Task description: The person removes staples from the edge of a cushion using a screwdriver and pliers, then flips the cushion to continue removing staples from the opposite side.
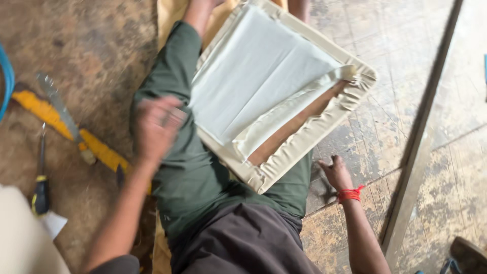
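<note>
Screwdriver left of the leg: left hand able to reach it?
Probably yes: left hand is over the leg on that side; screwdriver lies uncovered on the floor, only a flat yellow bar between them.

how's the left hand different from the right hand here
The left hand is blurred and sits over the green-clad leg, beside the seat cushion. The right hand is sharp and rests on the floor. The right wrist wears a red thread, while the left wrist is bare. Both forearms are bare.
</note>
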